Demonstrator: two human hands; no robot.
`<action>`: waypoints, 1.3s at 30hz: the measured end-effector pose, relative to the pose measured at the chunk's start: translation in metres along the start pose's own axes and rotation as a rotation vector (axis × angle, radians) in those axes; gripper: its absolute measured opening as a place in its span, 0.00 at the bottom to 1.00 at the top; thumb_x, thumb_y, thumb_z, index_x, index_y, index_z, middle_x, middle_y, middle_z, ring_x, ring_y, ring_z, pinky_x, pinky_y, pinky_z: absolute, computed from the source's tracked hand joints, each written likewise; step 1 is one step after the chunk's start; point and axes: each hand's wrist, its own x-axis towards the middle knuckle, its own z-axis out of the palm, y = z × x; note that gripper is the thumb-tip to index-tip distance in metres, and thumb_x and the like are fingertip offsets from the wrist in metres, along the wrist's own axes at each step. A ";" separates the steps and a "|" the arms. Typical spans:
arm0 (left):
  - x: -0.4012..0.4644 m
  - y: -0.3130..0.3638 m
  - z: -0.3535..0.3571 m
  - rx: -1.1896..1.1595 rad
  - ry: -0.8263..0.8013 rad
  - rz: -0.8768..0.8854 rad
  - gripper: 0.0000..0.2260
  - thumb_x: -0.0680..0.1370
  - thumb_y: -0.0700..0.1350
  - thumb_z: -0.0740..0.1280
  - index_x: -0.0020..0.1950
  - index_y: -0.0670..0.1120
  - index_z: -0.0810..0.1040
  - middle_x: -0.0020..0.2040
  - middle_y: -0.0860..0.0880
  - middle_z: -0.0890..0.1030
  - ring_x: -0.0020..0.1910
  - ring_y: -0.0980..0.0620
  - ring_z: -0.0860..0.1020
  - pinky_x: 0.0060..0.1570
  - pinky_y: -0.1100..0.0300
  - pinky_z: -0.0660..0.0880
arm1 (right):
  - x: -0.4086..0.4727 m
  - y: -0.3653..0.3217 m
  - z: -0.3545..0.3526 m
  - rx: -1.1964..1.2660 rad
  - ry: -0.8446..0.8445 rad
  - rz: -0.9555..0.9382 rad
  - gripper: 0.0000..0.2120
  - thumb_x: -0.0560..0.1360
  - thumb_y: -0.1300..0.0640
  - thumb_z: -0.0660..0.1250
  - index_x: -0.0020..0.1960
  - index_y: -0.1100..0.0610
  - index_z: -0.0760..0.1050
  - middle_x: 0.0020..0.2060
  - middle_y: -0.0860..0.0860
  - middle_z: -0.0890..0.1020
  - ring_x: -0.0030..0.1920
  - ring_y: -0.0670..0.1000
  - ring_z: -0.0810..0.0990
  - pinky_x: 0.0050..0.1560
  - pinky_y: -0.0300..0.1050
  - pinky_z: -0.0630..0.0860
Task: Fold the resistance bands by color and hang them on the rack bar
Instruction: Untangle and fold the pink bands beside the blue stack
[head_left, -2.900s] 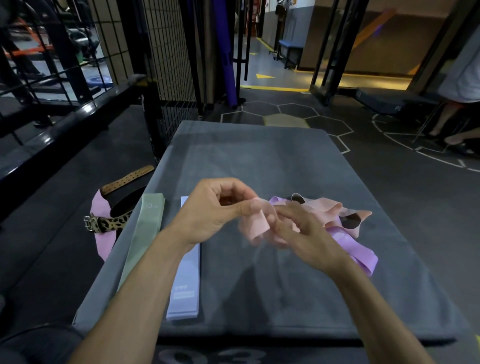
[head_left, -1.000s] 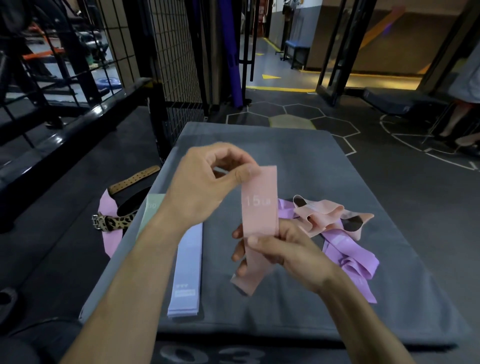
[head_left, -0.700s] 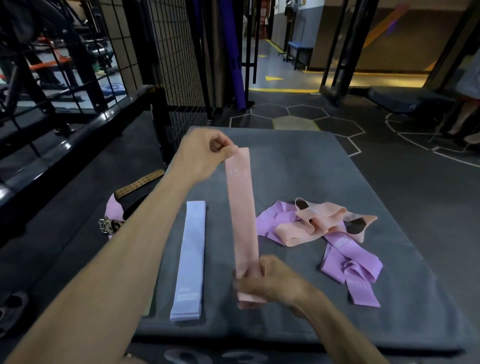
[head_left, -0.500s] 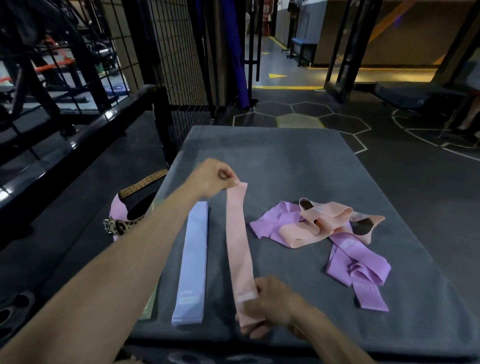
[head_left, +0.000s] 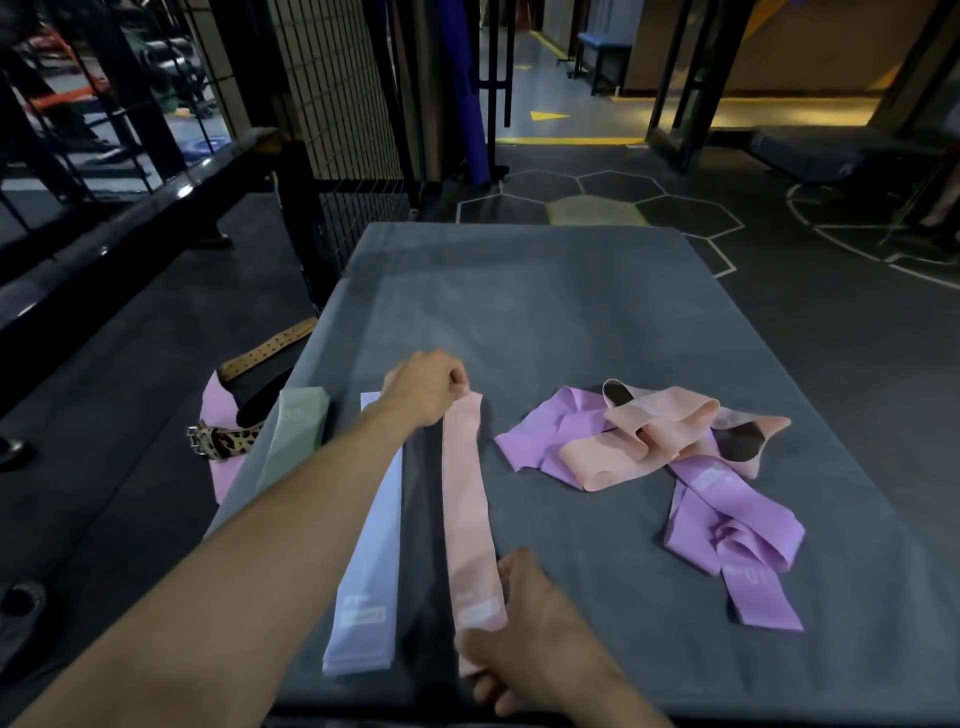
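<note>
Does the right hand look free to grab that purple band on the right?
Probably not yet: the right hand holds the near end of the pink band. Nothing lies between it and the purple band on the mat, so once it lets go the way looks free.

**Pink band stretched flat between two hands**

The left hand pinches the far end of the pink band; the right hand grips its near end. The band lies straight on the grey mat. Just left of the grips lies a folded lavender band, then a green band. Right of them, well apart, sits a tangled heap of purple and peach bands.
</note>
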 end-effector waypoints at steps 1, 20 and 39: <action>0.001 -0.001 0.003 0.007 0.020 -0.013 0.05 0.78 0.46 0.69 0.46 0.55 0.82 0.52 0.52 0.85 0.54 0.46 0.81 0.53 0.55 0.77 | 0.000 0.000 0.000 0.005 -0.001 0.000 0.18 0.73 0.58 0.72 0.53 0.54 0.63 0.42 0.58 0.84 0.28 0.52 0.82 0.32 0.51 0.82; -0.005 0.001 0.016 0.101 0.114 0.022 0.05 0.79 0.43 0.68 0.51 0.51 0.82 0.56 0.49 0.81 0.54 0.44 0.78 0.46 0.56 0.70 | -0.013 -0.011 -0.018 0.061 -0.225 0.077 0.06 0.78 0.57 0.67 0.48 0.52 0.69 0.41 0.59 0.84 0.30 0.52 0.80 0.30 0.44 0.79; -0.070 0.115 0.037 -0.072 -0.219 0.547 0.07 0.73 0.52 0.72 0.50 0.57 0.83 0.51 0.57 0.79 0.52 0.53 0.75 0.48 0.50 0.78 | -0.026 -0.004 -0.103 0.072 0.000 0.065 0.10 0.80 0.51 0.67 0.55 0.57 0.71 0.42 0.58 0.87 0.34 0.55 0.84 0.43 0.60 0.82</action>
